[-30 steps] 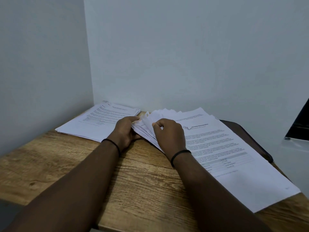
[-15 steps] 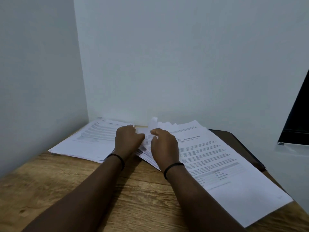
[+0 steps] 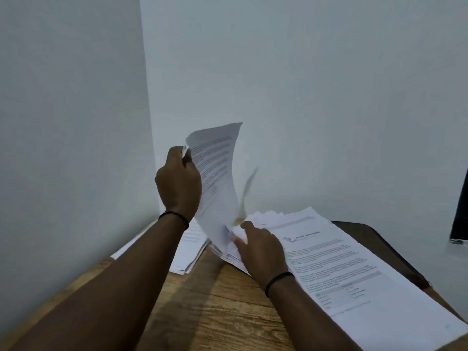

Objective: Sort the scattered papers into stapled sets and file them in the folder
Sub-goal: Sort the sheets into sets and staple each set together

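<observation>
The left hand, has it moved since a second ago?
Yes. The left hand has risen off the papers on the table and now holds a sheet up against the wall.

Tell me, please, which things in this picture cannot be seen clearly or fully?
- Lifted sheets: head view; text blurred and too small to read, count unclear.
- Left hand: its fingertips are hidden behind the sheets it holds.
- Left pile: mostly covered by the left arm.
- Dark folder: largely under the right pile.
- Dark object: cut off by the right edge.
- Stapler: none visible.
</observation>
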